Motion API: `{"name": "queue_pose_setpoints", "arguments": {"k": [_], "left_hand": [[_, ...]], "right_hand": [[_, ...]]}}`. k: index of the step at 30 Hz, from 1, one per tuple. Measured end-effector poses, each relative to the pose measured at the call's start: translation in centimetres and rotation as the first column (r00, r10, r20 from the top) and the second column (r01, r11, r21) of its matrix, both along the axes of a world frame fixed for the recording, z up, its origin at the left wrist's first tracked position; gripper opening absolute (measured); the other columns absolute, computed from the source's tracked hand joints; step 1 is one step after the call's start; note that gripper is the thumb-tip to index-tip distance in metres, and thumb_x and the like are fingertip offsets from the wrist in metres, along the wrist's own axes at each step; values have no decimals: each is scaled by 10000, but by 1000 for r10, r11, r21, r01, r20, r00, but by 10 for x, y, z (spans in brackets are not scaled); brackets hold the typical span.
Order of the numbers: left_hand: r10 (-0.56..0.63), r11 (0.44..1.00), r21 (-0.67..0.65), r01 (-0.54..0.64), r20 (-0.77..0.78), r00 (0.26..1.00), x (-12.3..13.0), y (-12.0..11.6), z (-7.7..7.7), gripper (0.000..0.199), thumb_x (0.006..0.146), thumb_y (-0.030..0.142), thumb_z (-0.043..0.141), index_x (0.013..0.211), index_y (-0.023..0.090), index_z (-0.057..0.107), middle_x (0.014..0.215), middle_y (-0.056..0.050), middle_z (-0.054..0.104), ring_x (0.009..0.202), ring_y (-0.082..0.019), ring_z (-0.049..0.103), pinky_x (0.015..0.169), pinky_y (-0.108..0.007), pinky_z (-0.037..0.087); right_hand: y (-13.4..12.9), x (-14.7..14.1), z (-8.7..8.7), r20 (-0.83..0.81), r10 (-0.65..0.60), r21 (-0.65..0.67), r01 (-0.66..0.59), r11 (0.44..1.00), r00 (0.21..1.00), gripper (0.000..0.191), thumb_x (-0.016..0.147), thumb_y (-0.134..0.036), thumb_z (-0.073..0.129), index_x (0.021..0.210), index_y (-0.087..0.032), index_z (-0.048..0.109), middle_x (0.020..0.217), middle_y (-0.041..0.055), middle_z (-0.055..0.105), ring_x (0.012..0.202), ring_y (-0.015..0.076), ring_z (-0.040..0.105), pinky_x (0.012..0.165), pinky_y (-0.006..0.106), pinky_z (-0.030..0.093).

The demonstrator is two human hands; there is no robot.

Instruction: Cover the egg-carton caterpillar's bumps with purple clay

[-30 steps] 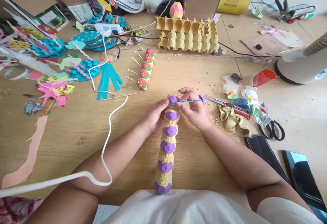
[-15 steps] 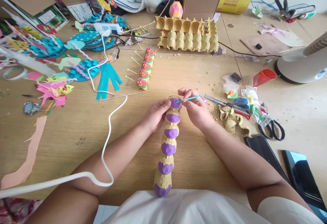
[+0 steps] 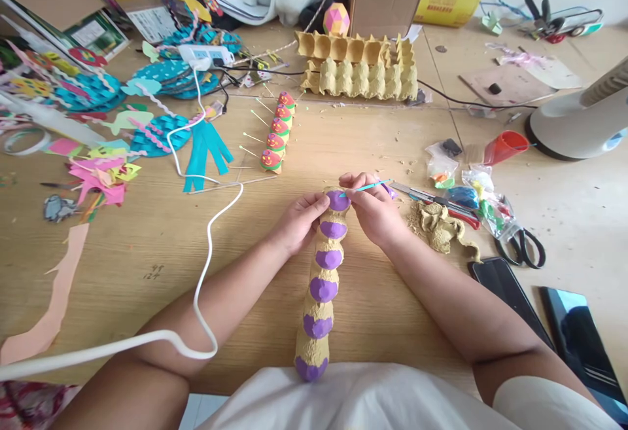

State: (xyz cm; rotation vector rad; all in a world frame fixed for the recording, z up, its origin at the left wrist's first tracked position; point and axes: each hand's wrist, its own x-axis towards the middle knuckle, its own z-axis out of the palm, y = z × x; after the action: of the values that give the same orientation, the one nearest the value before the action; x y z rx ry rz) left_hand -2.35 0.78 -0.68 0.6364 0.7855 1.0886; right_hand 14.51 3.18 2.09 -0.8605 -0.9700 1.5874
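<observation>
A long egg carton strip [image 3: 314, 307] with a purple patch on each bump runs from my lap up the middle of the table. My left hand [image 3: 300, 222] grips its far end from the left, thumb beside the top purple patch. In my right hand [image 3: 371, 211] is a thin blue stick-like tool [image 3: 370, 186], pinched between thumb and fingers. Its tip rests on the top purple patch. Behind my right hand a bit of purple material [image 3: 389, 190] shows, partly hidden. Further off stands a shorter painted strip [image 3: 278, 130] in red and green with pins along its left side.
A white cord [image 3: 210, 247] crosses over my left forearm. To the right lie a utility knife [image 3: 436, 201], torn carton scraps [image 3: 441, 227], scissors [image 3: 527, 248] and phones [image 3: 507, 289]. Egg cartons [image 3: 367, 78] stand at the back; paper crafts [image 3: 159, 135] crowd the left.
The far end of the carton strip has dipped very slightly towards me. Both hands keep their hold, and the blue tool's tip stays on the top purple patch.
</observation>
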Motion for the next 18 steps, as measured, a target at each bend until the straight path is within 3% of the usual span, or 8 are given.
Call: {"name": "queue_pose_setpoints", "arguments": {"k": [4, 7, 13, 18], "left_hand": [[2, 1000, -6, -2, -14, 1000, 0, 0, 1, 413, 745, 495, 934, 779, 166, 687, 712, 12, 677, 564, -91, 565, 559, -229, 479], [5, 1000, -16, -5, -16, 1000, 0, -1, 4, 434, 725, 503, 944, 791, 163, 684, 729, 5, 689, 575, -99, 581, 562, -237, 493], [19, 999, -41, -20, -27, 999, 0, -1, 7, 468, 701, 528, 954, 777, 173, 659, 683, 15, 647, 553, -110, 580, 545, -257, 513], [12, 998, -55, -13, -22, 1000, -1, -1, 7, 457, 702, 536, 954, 817, 185, 684, 736, 0, 680, 588, -122, 610, 569, -268, 526]], "right_hand": [[1, 1, 1, 6, -7, 21, 7, 1000, 1000, 269, 727, -292, 843, 725, -243, 579, 1058, 12, 652, 1126, 211, 577, 952, 340, 459], [2, 1, 2, -45, -33, -16, 33, 999, 998, 256, 750, -351, 843, 760, -254, 606, 948, -10, 613, 940, 172, 572, 841, 306, 463], [9, 5, -3, 93, -95, -12, 97, 995, 991, 314, 904, -583, 707, 1080, -323, 716, 727, -44, 537, 682, 156, 475, 675, 305, 408], [12, 7, -9, 197, -99, -35, 108, 994, 975, 285, 877, -559, 726, 912, -278, 700, 711, -32, 599, 681, 155, 501, 669, 312, 398]]}}
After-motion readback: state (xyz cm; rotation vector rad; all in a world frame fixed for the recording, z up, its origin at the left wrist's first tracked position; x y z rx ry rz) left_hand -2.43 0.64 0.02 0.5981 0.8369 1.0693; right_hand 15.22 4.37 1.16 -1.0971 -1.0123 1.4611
